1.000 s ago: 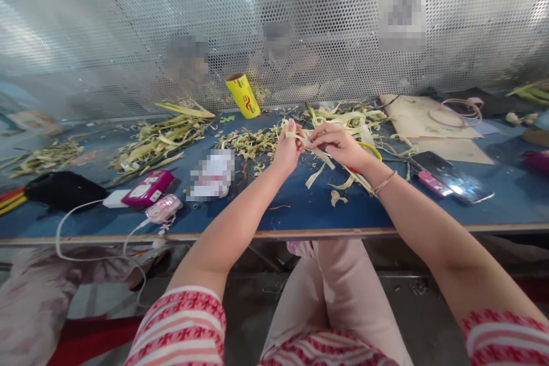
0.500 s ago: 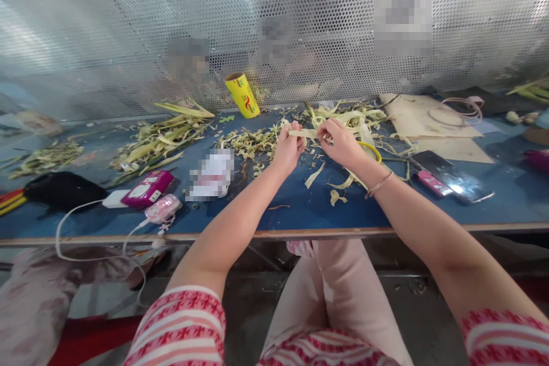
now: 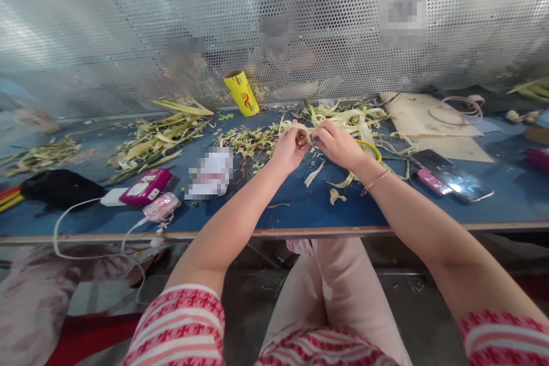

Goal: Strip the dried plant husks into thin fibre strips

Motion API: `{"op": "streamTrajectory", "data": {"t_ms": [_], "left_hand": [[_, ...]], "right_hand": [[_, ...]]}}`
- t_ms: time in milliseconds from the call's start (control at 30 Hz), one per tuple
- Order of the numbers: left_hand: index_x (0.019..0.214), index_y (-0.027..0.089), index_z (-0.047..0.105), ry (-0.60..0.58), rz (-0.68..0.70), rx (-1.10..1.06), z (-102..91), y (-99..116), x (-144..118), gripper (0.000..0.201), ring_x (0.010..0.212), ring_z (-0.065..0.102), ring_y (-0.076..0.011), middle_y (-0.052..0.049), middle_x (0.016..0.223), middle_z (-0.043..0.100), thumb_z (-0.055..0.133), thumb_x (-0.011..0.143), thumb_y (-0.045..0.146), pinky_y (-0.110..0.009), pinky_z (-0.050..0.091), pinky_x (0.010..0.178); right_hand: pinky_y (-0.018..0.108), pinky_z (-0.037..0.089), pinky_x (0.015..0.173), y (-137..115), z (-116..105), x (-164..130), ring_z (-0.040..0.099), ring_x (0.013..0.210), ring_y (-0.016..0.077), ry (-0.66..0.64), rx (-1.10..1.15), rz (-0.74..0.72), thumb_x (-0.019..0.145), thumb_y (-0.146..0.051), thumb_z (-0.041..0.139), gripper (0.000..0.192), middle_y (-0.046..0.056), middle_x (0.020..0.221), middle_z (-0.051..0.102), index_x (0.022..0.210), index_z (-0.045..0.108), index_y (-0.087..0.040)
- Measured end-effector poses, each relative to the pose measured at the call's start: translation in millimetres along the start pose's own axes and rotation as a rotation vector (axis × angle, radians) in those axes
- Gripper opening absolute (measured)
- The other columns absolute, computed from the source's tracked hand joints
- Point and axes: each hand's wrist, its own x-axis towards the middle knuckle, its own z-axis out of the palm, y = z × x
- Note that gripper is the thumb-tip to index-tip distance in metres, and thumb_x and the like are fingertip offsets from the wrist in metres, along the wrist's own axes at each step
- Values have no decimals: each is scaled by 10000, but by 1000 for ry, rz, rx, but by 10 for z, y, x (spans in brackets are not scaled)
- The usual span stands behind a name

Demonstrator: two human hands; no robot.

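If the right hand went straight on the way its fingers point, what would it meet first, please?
Most likely the left hand, which holds a pale strip, though the depth is hard to judge.

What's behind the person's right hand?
Pale leafy strips lie beyond the right hand, and part of a curved yellow band shows past it. Whatever the hand covers can't be seen.

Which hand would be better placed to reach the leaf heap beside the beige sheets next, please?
Probably the right: the right hand is just in front of the leaf heap, whereas the left hand is farther from it and has a pale strip at its fingers.
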Motion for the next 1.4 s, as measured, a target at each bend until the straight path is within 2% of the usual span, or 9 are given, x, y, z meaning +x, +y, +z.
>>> {"op": "streamTrajectory", "data": {"t_ms": [233,467,633,767,900,1000,1100,1233,1400], "left_hand": [[714,164,525,25,-42,28,19,25,10,206,406,379,-23,58,547,481,534,919,150,-153,298,419],[794,179,572,-35,-10,124,10,57,-42,198,410,358,-28,74,542,428,547,956,291,-154,290,422],[747,192,547,-72,56,190,-32,61,-30,350,420,342,-42,79,517,354,602,906,498,-164,278,418],[725,187,548,-54,140,245,-78,32,8,406,421,358,-48,70,512,394,573,903,551,-172,286,420],[712,175,568,-61,215,308,-87,22,7,430,426,361,-47,61,504,426,592,880,570,-177,266,413],[697,169,570,-87,213,345,-72,28,-14,433,449,393,-43,56,517,455,632,852,569,-174,302,439],[685,171,563,-131,188,370,-75,19,-22,442,448,389,-40,63,512,440,659,825,579,-177,314,454],[705,170,592,-265,225,404,-104,-24,-13,509,429,292,-28,75,507,415,739,688,657,-197,253,439],[663,173,550,-390,244,465,-112,-61,-16,606,450,244,-27,79,528,377,783,553,722,-228,202,455]], "right_hand": [[338,441,795,-23,-24,-4,543,964,219,-84,18,-37,939,-143,436,313,95,1104,595,1076,695,-253],[332,476,811,-1,-33,-31,580,970,209,-52,3,-26,935,-222,516,264,89,1171,618,1128,693,-257],[335,510,797,12,-21,-13,595,922,195,64,81,-66,976,-284,486,258,70,1086,659,1100,711,-270],[358,512,827,-31,-58,17,601,907,196,171,215,-224,1003,-353,457,315,90,978,656,1051,748,-243],[372,506,803,-151,-127,25,602,913,202,179,438,-249,1019,-430,392,433,115,971,634,1014,762,-206],[358,496,765,-231,-164,37,604,823,185,162,612,-106,1013,-525,343,554,97,885,639,885,770,-197],[327,473,686,-260,-172,69,581,698,163,193,727,175,959,-621,413,577,60,730,623,753,737,-191],[290,401,570,-238,-152,117,494,575,121,301,795,464,874,-555,587,427,28,667,608,701,678,-176],[282,420,628,-220,-154,138,549,651,133,346,805,560,822,-332,641,176,13,708,651,808,730,-181]]}}
